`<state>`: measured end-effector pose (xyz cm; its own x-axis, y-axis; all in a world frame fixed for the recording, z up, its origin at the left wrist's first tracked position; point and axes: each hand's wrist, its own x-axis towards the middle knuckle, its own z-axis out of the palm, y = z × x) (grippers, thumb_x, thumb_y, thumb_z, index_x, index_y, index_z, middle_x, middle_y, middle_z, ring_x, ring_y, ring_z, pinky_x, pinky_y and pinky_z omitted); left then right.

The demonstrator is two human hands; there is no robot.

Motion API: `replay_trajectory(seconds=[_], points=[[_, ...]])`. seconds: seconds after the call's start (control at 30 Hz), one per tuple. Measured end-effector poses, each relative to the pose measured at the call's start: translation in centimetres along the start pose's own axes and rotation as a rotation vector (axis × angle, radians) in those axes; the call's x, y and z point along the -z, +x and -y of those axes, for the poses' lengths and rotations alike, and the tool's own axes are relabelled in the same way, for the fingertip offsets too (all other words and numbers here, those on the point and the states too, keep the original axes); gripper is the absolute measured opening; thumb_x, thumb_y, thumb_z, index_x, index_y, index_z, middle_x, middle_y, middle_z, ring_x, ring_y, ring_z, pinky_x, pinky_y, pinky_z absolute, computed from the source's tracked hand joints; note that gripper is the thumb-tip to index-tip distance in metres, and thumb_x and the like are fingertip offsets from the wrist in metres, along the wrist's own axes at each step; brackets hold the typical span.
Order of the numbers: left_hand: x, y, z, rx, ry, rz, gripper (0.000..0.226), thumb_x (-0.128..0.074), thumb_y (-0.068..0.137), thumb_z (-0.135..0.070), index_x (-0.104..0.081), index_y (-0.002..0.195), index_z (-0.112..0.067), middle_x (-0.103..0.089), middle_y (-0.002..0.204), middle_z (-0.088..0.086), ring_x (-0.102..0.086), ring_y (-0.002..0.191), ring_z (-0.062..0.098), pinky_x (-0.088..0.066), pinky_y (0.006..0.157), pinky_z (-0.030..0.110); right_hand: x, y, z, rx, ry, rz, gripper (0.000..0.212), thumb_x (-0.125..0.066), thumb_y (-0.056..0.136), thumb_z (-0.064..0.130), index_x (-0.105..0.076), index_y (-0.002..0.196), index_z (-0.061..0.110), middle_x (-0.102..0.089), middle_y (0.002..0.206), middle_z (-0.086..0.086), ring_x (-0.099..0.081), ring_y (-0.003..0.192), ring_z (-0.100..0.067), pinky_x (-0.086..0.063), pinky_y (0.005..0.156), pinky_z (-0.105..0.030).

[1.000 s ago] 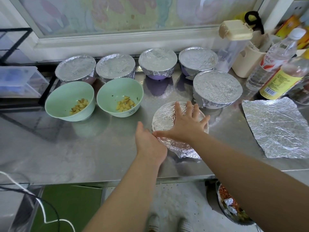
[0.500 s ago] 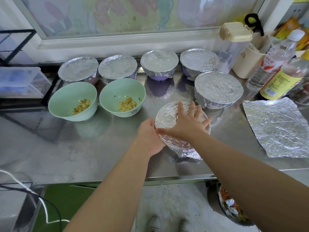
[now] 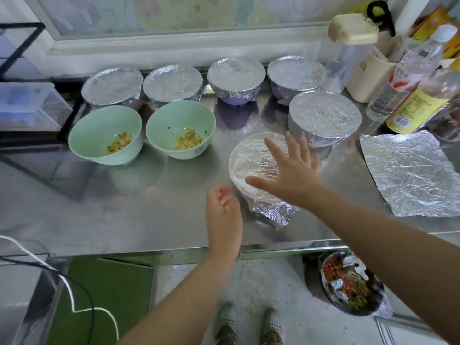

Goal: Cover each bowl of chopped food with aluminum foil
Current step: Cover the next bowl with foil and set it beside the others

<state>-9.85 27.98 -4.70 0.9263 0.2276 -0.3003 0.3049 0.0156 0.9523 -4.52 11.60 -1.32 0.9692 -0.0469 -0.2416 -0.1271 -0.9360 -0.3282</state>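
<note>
The right hand (image 3: 291,180) lies spread, fingers straight, over the foil top of the near bowl (image 3: 251,158), likely smoothing the cover flat; I cannot tell if the palm presses down. The left hand (image 3: 224,210), fingers loosely curled and holding nothing, sits just beside the bowl's left rim, well placed to tuck foil down the side. A crumpled flap (image 3: 276,212) juts out in front, so this cover looks unfinished. Two green bowls (image 3: 104,135) stand uncovered on the tabletop (image 3: 124,207). A foil sheet (image 3: 408,175) lies ready at right.
</note>
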Motion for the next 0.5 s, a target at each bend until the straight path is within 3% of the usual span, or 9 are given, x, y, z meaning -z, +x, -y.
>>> replay_trajectory(seconds=[0.07, 0.17, 0.27, 0.37, 0.5], points=[[-0.5, -1.9, 2.2, -0.061, 0.102, 0.172, 0.021, -0.059, 0.091, -0.016, -0.052, 0.109, -0.025, -0.061, 0.113, -0.003, -0.061, 0.104, 0.002, -0.048, 0.089, 0.023, -0.5, -0.4, -0.9, 0.129, -0.123, 0.060, 0.125, -0.011, 0.046, 0.110, 0.004, 0.156, 0.054, 0.015, 0.170, 0.004, 0.023, 0.153, -0.031, 0.004, 0.117, -0.073], [-1.1, -2.0, 3.9, -0.129, 0.208, 0.223, 0.033, -0.065, 0.079, -0.034, -0.046, 0.107, -0.033, -0.054, 0.120, 0.003, -0.061, 0.109, 0.009, -0.054, 0.095, 0.036, -0.8, -0.3, -1.7, 0.206, -0.242, 0.085, 0.124, -0.012, 0.047, 0.110, 0.007, 0.155, 0.054, 0.015, 0.170, 0.005, 0.024, 0.153, -0.031, 0.005, 0.115, -0.075], [-1.7, -1.3, 4.6, -0.163, 0.194, 0.191, 0.039, -0.074, 0.085, -0.018, -0.045, 0.104, -0.036, -0.051, 0.120, 0.007, -0.063, 0.109, 0.012, -0.054, 0.098, 0.037, -1.0, -0.4, -2.1, 0.263, -0.329, 0.097, 0.124, -0.018, 0.047, 0.109, 0.012, 0.155, 0.054, 0.017, 0.169, 0.002, 0.025, 0.153, -0.033, 0.007, 0.114, -0.076], [-2.4, -0.7, 4.7, -0.190, 0.155, 0.167, 0.056, -0.074, 0.083, -0.006, -0.045, 0.097, -0.051, -0.054, 0.119, 0.011, -0.066, 0.107, 0.018, -0.057, 0.094, 0.039, -1.3, -0.4, -2.3, 0.321, -0.418, 0.116, 0.119, -0.018, 0.052, 0.102, 0.014, 0.155, 0.052, 0.020, 0.169, 0.000, 0.025, 0.152, -0.036, 0.007, 0.113, -0.077], [-2.7, 0.0, 4.7, -0.173, 0.137, 0.143, 0.047, -0.079, 0.082, -0.004, -0.048, 0.104, -0.033, -0.058, 0.118, 0.008, -0.067, 0.105, 0.009, -0.057, 0.090, 0.026, -1.3, -0.4, -2.1, 0.345, -0.452, 0.124, 0.110, -0.016, 0.062, 0.095, 0.017, 0.156, 0.048, 0.022, 0.168, -0.003, 0.024, 0.153, -0.035, 0.006, 0.112, -0.078]])
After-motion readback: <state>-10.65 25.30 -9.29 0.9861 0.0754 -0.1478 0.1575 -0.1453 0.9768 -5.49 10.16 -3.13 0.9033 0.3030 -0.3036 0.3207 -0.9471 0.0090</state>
